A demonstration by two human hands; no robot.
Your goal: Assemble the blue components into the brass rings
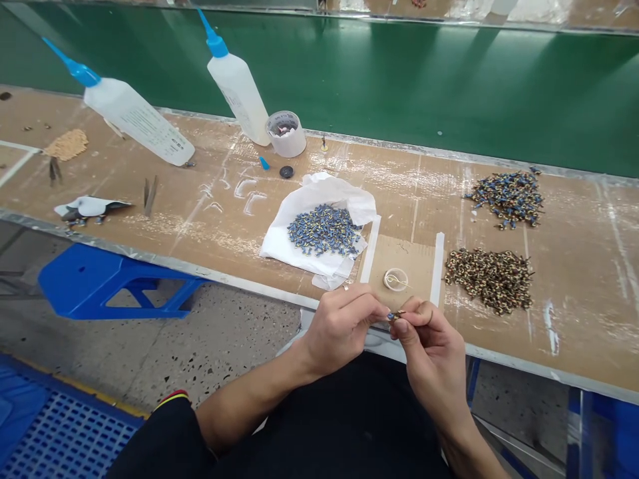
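Observation:
My left hand [344, 326] and my right hand [432, 346] meet at the table's front edge, both closed in a pinch. Between their fingertips is a tiny blue and dark figure piece [396, 315], gripped from both sides; its exact shape is too small to make out. Just beyond the fingers stands a small round cup [396, 279] with a thin pale curl in it. Left of the cup, a heap of small blue and yellow parts [324, 229] lies on white paper [279, 236]. A pile of brown and tan parts [492, 279] is at the right.
Behind the brown pile lies a heap of mixed blue and brown pieces [509, 198]. Two white squeeze bottles [140, 120] with blue nozzles and a tape roll [286, 134] stand at the back left. Tweezers [150, 196] lie nearby. A blue stool [114, 283] is under the table.

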